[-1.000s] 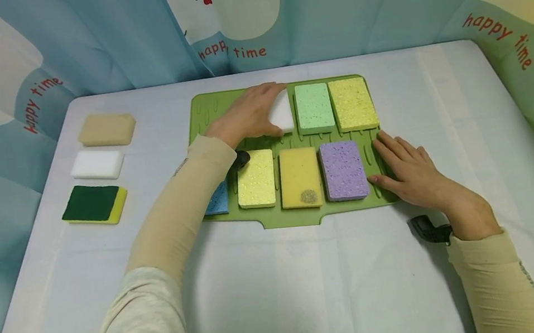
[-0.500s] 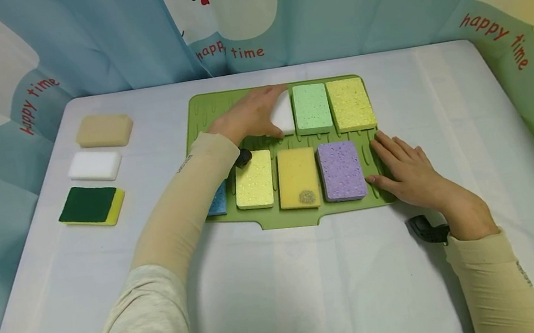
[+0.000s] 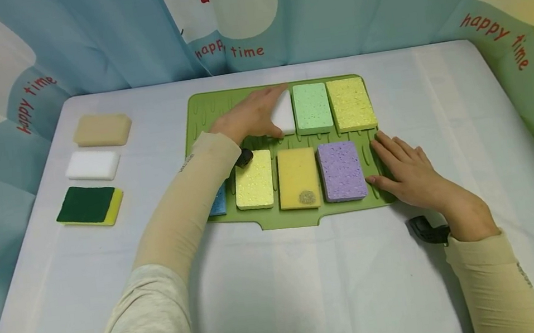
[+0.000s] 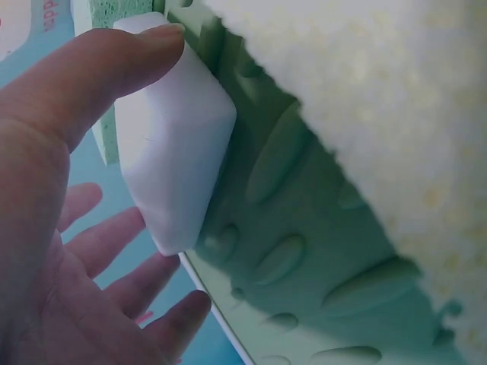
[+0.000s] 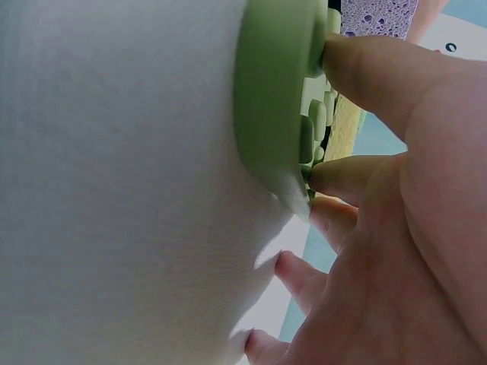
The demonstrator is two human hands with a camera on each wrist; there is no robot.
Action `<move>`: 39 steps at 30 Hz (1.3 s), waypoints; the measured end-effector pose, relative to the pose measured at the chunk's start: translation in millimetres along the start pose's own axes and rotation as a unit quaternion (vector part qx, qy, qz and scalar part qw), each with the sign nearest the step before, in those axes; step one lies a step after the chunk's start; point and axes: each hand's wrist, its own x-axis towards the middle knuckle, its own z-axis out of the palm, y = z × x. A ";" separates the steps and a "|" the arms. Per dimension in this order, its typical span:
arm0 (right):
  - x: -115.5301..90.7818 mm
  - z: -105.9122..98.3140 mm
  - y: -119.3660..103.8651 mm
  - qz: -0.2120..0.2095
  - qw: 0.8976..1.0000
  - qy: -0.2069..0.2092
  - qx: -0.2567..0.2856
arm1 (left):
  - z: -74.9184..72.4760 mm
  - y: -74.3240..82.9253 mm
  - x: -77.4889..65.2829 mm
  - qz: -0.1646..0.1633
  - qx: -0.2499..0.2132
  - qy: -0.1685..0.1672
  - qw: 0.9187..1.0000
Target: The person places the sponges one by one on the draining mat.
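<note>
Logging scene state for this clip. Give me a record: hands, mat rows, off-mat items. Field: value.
left hand: grips the white block, thumb at near end, fingers at far end
right hand: rests at the right edge of the green mat, thumb touching it
far row, left to right: white block (partly covered), mint sponge, speckled yellow sponge
near row, left to right: blue sponge (partly hidden), pale yellow sponge, golden sponge, purple sponge
left of mat, far to near: tan block, second white block, green-and-yellow sponge

Left arm (image 3: 179,214) extended, left hand (image 3: 252,115) gripping, right hand (image 3: 411,177) palm down
</note>
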 end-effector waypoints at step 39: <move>0.3 3.2 1.8 -0.011 1.000 0.011 -0.001 | -16.3 -37.0 -51.6 0.000 -0.010 0.081 0.997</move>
